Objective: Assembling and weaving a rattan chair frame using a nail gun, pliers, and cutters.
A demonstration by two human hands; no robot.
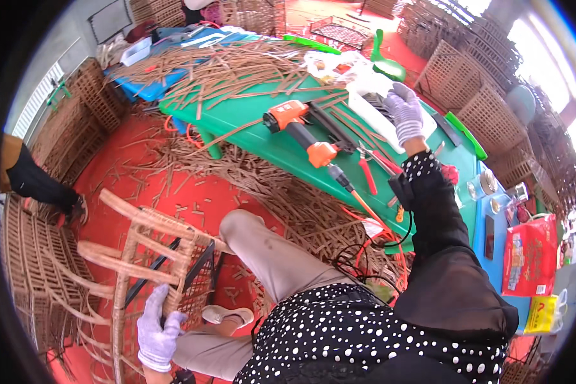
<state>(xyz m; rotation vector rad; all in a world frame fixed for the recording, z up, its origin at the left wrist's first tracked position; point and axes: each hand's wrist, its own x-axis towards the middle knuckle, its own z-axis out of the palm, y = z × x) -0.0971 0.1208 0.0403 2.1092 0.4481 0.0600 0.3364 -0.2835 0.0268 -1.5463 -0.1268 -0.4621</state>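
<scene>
My left hand (pixel 158 329), in a pale lilac glove, is at the lower left with thumb and fingers around the edge of a woven basket frame (pixel 129 265). The frame has wrapped curved handles and dark metal bars, and it leans tilted beside my knee. My right hand (pixel 406 115), in a matching glove, reaches out over white plastic (pixel 372 118) on the green table (pixel 262 144). Its fingers are bent together, and whatever they pinch is hidden. An orange and black nail gun (pixel 304 134) lies to its left, near red-handled pliers (pixel 368 174).
Brown woven strips (pixel 230 67) cover the table's far left, and offcuts litter the red floor (pixel 237 198). A green dustpan-like piece (pixel 385 64) stands behind my right hand. An orange hose (pixel 369 211) trails off the near edge. Woven baskets (pixel 451 70) are stacked around; a person's leg (pixel 41 182) shows left.
</scene>
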